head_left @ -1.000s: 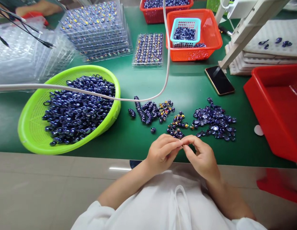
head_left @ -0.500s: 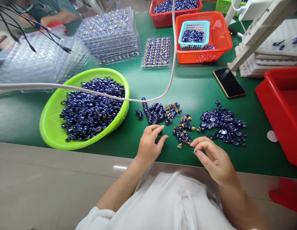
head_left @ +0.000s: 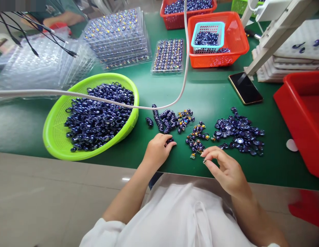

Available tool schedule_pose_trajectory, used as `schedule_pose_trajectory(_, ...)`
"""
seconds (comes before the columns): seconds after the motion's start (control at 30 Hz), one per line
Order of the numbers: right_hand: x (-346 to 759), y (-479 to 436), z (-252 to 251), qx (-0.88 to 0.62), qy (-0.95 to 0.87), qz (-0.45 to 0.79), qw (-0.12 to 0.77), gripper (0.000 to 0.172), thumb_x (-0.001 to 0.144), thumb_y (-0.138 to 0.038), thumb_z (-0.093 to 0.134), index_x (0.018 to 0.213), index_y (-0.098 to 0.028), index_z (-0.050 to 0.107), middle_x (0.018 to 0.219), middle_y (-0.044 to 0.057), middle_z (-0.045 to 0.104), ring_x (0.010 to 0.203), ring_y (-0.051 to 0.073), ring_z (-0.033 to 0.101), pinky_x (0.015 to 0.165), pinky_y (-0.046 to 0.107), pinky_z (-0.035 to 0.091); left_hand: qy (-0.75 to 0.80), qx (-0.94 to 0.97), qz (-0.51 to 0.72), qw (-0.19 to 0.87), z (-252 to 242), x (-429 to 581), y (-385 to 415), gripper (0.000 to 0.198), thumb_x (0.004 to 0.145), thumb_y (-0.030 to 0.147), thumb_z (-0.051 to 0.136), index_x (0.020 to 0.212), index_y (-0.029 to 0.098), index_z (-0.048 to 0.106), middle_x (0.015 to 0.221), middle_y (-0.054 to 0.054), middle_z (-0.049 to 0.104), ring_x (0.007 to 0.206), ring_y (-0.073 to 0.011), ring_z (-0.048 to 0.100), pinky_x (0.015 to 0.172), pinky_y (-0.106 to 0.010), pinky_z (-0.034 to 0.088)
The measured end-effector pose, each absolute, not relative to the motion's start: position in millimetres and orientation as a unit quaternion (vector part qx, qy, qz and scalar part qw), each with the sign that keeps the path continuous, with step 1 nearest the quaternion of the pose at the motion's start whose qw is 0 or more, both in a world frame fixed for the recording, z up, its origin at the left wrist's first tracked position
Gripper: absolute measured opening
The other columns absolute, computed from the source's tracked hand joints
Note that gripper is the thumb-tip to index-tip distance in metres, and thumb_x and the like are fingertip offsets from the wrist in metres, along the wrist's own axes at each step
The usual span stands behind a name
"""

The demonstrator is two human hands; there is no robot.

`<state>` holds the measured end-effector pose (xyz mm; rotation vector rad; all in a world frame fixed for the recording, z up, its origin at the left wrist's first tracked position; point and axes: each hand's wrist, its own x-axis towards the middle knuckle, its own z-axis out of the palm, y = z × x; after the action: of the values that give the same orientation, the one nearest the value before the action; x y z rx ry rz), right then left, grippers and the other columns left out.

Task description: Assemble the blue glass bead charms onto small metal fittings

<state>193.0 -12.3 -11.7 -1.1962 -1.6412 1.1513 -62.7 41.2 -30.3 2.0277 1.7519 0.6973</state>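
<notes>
My left hand (head_left: 157,150) rests on the green table (head_left: 208,92), its fingers closed round a small dark blue piece (head_left: 170,140) lying just below a row of stacked dark pieces (head_left: 161,120). My right hand (head_left: 223,168) hovers near the table's front edge, thumb and forefinger pinched on a tiny piece I cannot make out. Just beyond it lie a small cluster of dark pieces with yellow bits (head_left: 197,139) and a pile of flat dark blue pieces (head_left: 239,132).
A lime green basket (head_left: 56,120) full of dark blue rings sits at the left. A white cable (head_left: 110,101) crosses above it. Clear trays (head_left: 118,34), orange baskets (head_left: 231,41), a phone (head_left: 245,88) and a red bin (head_left: 300,109) stand around.
The hands were together a second ago and have parted. My left hand has since closed on a dark piece on the table; my right hand shifted slightly left, still pinched.
</notes>
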Motion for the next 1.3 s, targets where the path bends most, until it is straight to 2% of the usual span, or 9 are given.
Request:
schedule_pose_trajectory(0.17, 192, -13, -12, -0.470, -0.645, 0.458, 0.391, 0.009, 0.096, -0.019, 0.057, 0.091, -0.025, 0.059, 0.105, 0.003, 0.064, 0.103, 0.019, 0.060, 0.091, 0.032, 0.046, 0.637, 0.675, 0.240, 0.285, -24, -69, 46, 0.017, 0.079, 0.023, 0.079, 0.096, 0.020, 0.077, 0.081, -0.003, 0.075, 0.069, -0.0177, 0.069, 0.069, -0.029, 0.056)
schedule_pose_trajectory(0.27, 192, -12, -12, -0.468, -0.647, 0.457, 0.392, 0.009, 0.096, -0.018, 0.057, 0.090, -0.025, 0.059, 0.104, 0.003, 0.064, 0.101, 0.019, 0.061, 0.091, 0.032, 0.047, 0.641, 0.638, 0.256, 0.341, -21, -73, 46, 0.016, 0.080, 0.023, 0.077, 0.096, 0.022, 0.079, 0.087, -0.003, 0.079, 0.075, -0.0193, 0.072, 0.073, -0.030, 0.057)
schedule_pose_trajectory(0.47, 194, -12, -14, -0.474, -0.653, 0.447, 0.386, 0.009, 0.095, -0.017, 0.057, 0.089, -0.025, 0.059, 0.102, 0.003, 0.065, 0.099, 0.019, 0.063, 0.089, 0.032, 0.049, 0.650, 0.615, 0.324, 0.308, -12, -74, 36, 0.015, 0.082, 0.025, 0.074, 0.095, 0.023, 0.081, 0.088, -0.003, 0.080, 0.074, -0.0184, 0.070, 0.075, -0.031, 0.057)
schedule_pose_trajectory(0.53, 191, -12, -12, -0.481, -0.660, 0.421, 0.394, 0.010, 0.094, -0.015, 0.058, 0.091, -0.025, 0.059, 0.104, 0.003, 0.066, 0.100, 0.019, 0.063, 0.090, 0.033, 0.049, 0.638, 0.565, 0.372, 0.367, -7, -66, 32, 0.015, 0.082, 0.029, 0.074, 0.094, 0.021, 0.081, 0.090, -0.004, 0.080, 0.073, -0.0174, 0.070, 0.069, -0.028, 0.057)
schedule_pose_trajectory(0.63, 182, -12, -8, -0.452, -0.697, 0.369, 0.417, 0.016, 0.091, -0.010, 0.058, 0.094, -0.026, 0.058, 0.110, 0.004, 0.068, 0.104, 0.020, 0.064, 0.092, 0.038, 0.051, 0.581, 0.473, 0.409, 0.521, -1, -46, 29, 0.018, 0.080, 0.031, 0.075, 0.091, 0.017, 0.080, 0.090, -0.006, 0.081, 0.069, -0.0158, 0.069, 0.062, -0.025, 0.058)
schedule_pose_trajectory(0.8, 169, -10, -5, -0.386, -0.774, 0.275, 0.420, 0.030, 0.085, -0.005, 0.061, 0.104, -0.027, 0.057, 0.119, 0.007, 0.070, 0.109, 0.024, 0.064, 0.093, 0.046, 0.053, 0.482, 0.408, 0.394, 0.668, 0, -17, 29, 0.021, 0.079, 0.027, 0.077, 0.095, 0.015, 0.080, 0.096, -0.008, 0.080, 0.066, -0.0131, 0.069, 0.069, -0.026, 0.059)
schedule_pose_trajectory(0.93, 173, -10, -9, -0.424, -0.780, 0.223, 0.403, 0.030, 0.084, -0.004, 0.061, 0.104, -0.026, 0.056, 0.119, 0.009, 0.069, 0.109, 0.026, 0.063, 0.091, 0.047, 0.053, 0.446, 0.396, 0.387, 0.703, -2, -8, 28, 0.027, 0.078, 0.027, 0.079, 0.102, 0.015, 0.079, 0.099, -0.009, 0.080, 0.076, -0.0168, 0.072, 0.075, -0.030, 0.061)
schedule_pose_trajectory(1.07, 177, -13, -10, -0.442, -0.766, 0.227, 0.408, 0.031, 0.084, -0.003, 0.060, 0.104, -0.026, 0.055, 0.118, 0.009, 0.069, 0.109, 0.026, 0.063, 0.091, 0.047, 0.053, 0.430, 0.381, 0.385, 0.722, -4, -4, 27, 0.032, 0.073, 0.026, 0.083, 0.103, 0.016, 0.078, 0.099, -0.009, 0.080, 0.081, -0.0201, 0.074, 0.075, -0.032, 0.062)
schedule_pose_trajectory(1.3, 174, -14, -8, -0.452, -0.739, 0.239, 0.438, 0.029, 0.085, -0.003, 0.059, 0.103, -0.026, 0.055, 0.114, 0.009, 0.069, 0.107, 0.025, 0.063, 0.091, 0.048, 0.053, 0.443, 0.375, 0.418, 0.699, -10, 3, 23, 0.026, 0.069, 0.021, 0.086, 0.093, 0.016, 0.079, 0.089, -0.006, 0.079, 0.080, -0.0183, 0.073, 0.075, -0.030, 0.062)
